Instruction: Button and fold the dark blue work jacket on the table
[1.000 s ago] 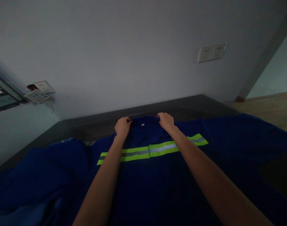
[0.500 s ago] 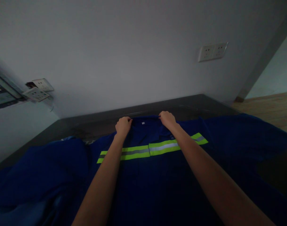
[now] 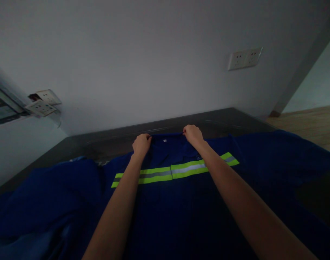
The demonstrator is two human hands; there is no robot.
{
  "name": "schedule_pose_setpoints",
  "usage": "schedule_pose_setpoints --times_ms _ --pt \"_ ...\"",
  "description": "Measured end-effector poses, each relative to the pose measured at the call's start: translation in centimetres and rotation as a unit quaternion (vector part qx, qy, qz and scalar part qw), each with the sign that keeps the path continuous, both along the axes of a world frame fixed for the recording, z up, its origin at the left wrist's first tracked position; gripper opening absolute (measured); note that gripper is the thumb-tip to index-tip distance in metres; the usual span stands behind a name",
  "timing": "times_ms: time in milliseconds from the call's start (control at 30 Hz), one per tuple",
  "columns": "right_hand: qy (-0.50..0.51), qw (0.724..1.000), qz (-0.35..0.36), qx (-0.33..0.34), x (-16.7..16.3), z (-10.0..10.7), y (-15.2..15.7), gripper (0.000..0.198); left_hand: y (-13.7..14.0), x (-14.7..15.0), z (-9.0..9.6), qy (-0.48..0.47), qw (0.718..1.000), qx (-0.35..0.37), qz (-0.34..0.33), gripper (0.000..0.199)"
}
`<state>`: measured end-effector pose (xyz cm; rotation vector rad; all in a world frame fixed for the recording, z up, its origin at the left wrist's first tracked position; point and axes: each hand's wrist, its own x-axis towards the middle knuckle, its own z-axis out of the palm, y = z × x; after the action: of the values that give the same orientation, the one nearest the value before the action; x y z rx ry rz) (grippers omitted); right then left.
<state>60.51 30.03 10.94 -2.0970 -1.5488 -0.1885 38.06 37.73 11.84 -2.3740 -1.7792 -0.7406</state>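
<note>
A dark blue work jacket (image 3: 167, 206) lies spread front side up, with a yellow-green and silver reflective band (image 3: 186, 168) across its chest. Its collar points away from me, and a small white label (image 3: 165, 141) shows inside the neck. My left hand (image 3: 141, 143) pinches the left end of the collar. The right end of the collar is pinched in my right hand (image 3: 193, 135). Between the two hands the collar edge is drawn out nearly straight. One sleeve (image 3: 284, 151) stretches out to the right.
Bunched blue cloth (image 3: 51, 195) lies at the left. Beneath everything is a dark table (image 3: 113, 139), its far edge along a pale wall (image 3: 143, 65). Wall sockets (image 3: 244, 59) are at the right, and more sockets (image 3: 42, 107) at the left near a window frame (image 3: 8, 108).
My right hand has risen very slightly at the collar. My left hand and the jacket look nearly the same, with both hands still gripping.
</note>
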Motion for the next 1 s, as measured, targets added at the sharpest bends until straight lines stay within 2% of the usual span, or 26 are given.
schedule_pose_setpoints --times_ms 67,167,267,400,500,567,667,733,833,1000 --pt "0.008 1.000 0.007 -0.009 0.2 0.0 0.1 0.020 0.0 0.0 -0.1 0.004 1.000 0.011 -0.007 0.028" --pt "0.020 0.999 0.019 -0.022 0.9 0.5 0.2 0.023 -0.3 0.3 0.0 0.009 0.997 0.067 -0.026 0.027" --pt "0.051 0.998 0.000 -0.035 2.1 1.3 0.0 0.028 -1.0 1.5 0.3 0.008 0.992 0.112 -0.062 0.026" --pt "0.106 0.990 -0.039 -0.083 3.4 1.7 -0.3 0.025 -3.1 4.6 -0.2 -0.004 0.976 0.084 -0.200 0.021" --pt "0.148 0.980 -0.023 -0.134 3.6 1.2 -0.4 0.016 -5.2 7.5 -1.7 -0.030 0.956 0.039 -0.288 0.022" --pt "0.188 0.968 -0.004 -0.164 3.4 0.7 -0.3 0.010 -6.1 9.3 -2.7 -0.042 0.956 0.021 -0.288 0.024" --pt "0.248 0.954 0.025 -0.168 3.1 0.0 -0.1 0.010 -6.1 11.3 -3.6 -0.043 0.970 -0.012 -0.238 0.032" --pt "0.286 0.946 0.040 -0.145 3.2 -0.4 0.0 0.020 -5.4 12.2 -3.8 -0.044 0.974 -0.042 -0.216 0.031" --pt "0.339 0.934 0.055 -0.102 3.5 -0.7 0.3 0.031 -3.9 12.9 -3.6 -0.069 0.969 -0.060 -0.229 0.024" --pt "0.426 0.899 0.093 -0.049 4.2 -1.1 0.6 0.035 -2.2 12.6 -3.0 -0.120 0.958 -0.060 -0.254 0.035"
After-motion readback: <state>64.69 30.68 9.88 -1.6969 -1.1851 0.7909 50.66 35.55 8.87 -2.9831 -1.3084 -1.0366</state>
